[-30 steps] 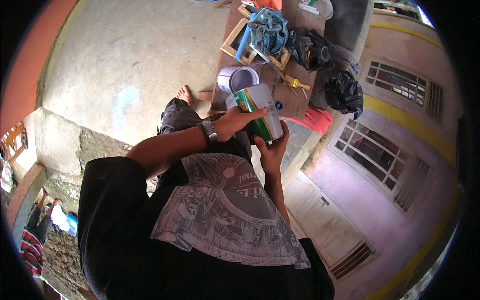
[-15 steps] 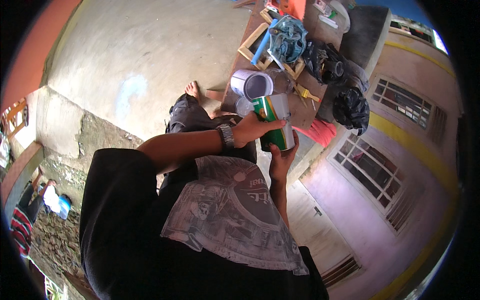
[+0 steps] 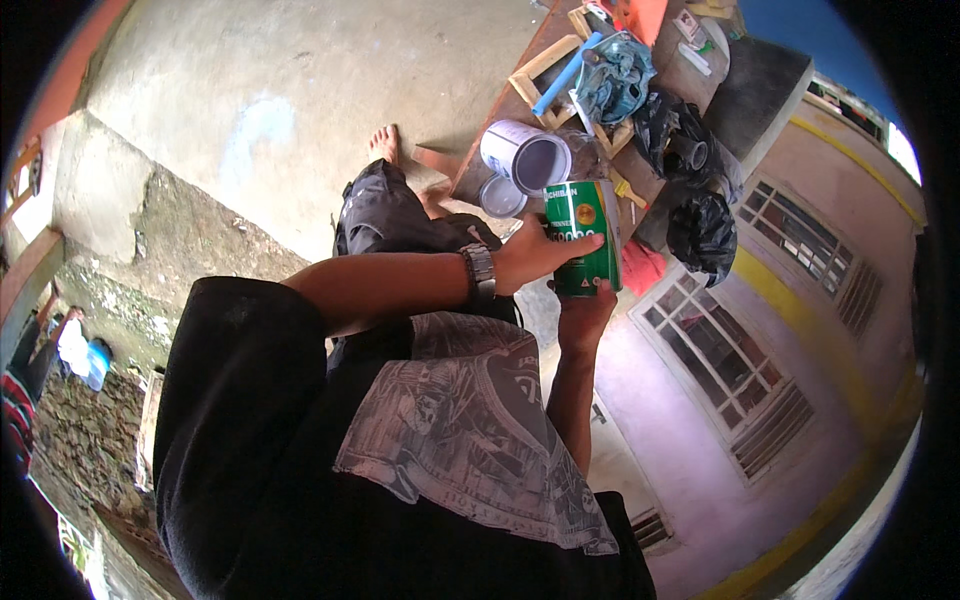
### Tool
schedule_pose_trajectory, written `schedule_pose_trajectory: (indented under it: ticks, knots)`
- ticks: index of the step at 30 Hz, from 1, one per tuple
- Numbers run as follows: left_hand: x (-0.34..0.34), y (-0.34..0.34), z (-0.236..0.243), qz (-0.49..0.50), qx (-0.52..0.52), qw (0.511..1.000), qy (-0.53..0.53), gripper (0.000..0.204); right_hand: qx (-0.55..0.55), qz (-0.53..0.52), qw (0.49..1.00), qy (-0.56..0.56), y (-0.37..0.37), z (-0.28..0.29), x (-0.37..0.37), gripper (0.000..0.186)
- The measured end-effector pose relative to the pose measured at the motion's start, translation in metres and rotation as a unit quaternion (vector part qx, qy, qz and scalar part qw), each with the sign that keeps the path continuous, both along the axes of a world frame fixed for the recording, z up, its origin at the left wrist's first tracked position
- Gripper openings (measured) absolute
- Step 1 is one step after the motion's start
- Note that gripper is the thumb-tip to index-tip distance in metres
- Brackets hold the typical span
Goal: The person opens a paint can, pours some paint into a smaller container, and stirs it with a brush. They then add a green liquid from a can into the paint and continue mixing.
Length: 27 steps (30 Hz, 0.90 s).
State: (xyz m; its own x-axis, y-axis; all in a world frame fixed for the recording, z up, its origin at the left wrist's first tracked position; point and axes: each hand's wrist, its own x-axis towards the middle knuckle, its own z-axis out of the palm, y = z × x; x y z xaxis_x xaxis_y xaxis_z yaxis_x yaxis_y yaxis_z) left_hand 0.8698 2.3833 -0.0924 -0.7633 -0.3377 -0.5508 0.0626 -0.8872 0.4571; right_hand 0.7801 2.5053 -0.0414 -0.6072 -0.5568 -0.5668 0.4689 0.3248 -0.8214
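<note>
Both my hands hold a green metal can [image 3: 573, 213] in front of my chest. My left hand [image 3: 530, 256], with a metal watch at its wrist, grips the can's side, the thumb lying across the label. From below, my right hand [image 3: 584, 318] closes round the can's lower end. A gold emblem and white print show on the label. Just beyond the can, a white and purple paint can [image 3: 508, 147] shows its round end. Next to that is a round, pale, translucent container [image 3: 501, 196]. A yellow-handled paintbrush [image 3: 629, 191] lies to the right, partly hidden.
The brown table [image 3: 497, 107] carries wooden frames [image 3: 527, 88], a blue tube [image 3: 567, 76] and a crumpled blue bag [image 3: 618, 75]. Black plastic bags [image 3: 702, 237] sit at its right side. Red cloth [image 3: 643, 270] hangs below. A pink wall with windows [image 3: 715, 350] rises at right.
The can has turned in my hands, so its green printed side now faces me. My left hand has shifted slightly right with it. The whole view has shifted a little.
</note>
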Motion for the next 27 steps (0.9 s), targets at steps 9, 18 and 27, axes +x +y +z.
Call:
schedule_pose_trajectory:
  ticks: [9, 18, 27]
  knots:
    - [-0.001, -0.010, 0.004, -0.019, 0.075, 0.996, 0.052, 0.052, 0.074, -0.022, 0.996, 0.051, -0.005, 0.007, 0.004, 0.072]
    - [-0.006, -0.013, 0.004, -0.016, 0.094, 0.993, 0.065, 0.053, 0.068, 0.006, 0.996, 0.060, -0.009, 0.016, -0.001, 0.062]
    - [-0.004, -0.013, 0.003, -0.027, 0.128, 0.988, 0.081, 0.056, 0.138, -0.009, 0.985, 0.104, -0.028, 0.030, 0.008, 0.061]
